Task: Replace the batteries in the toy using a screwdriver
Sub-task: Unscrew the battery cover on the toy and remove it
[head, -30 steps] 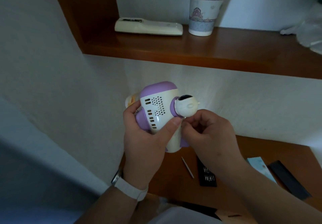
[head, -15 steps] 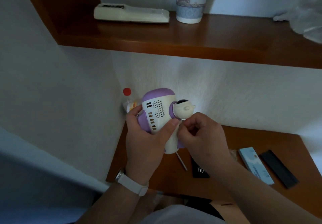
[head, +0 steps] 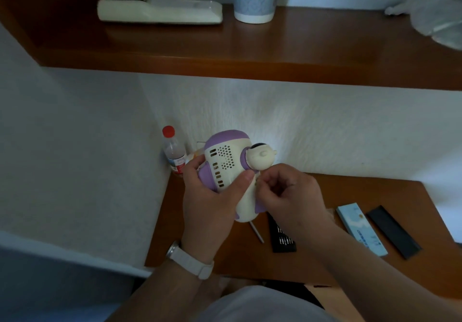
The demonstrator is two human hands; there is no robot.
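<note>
Our left hand (head: 212,196) grips the toy (head: 226,161); our right hand (head: 287,196) curls its fingers (head: 268,181) against its side, holding what we cannot tell; probably opening the cover, screwdriver (head: 257,234) below the toy next

The toy (head: 226,169) is smooth plastic with a soft sheen. Worktop (head: 390,196) and shelf (head: 312,44) are polished wood. The wall (head: 325,121) looks rough-textured, and the thin tool (head: 257,233) seems metal, though dim.
</note>
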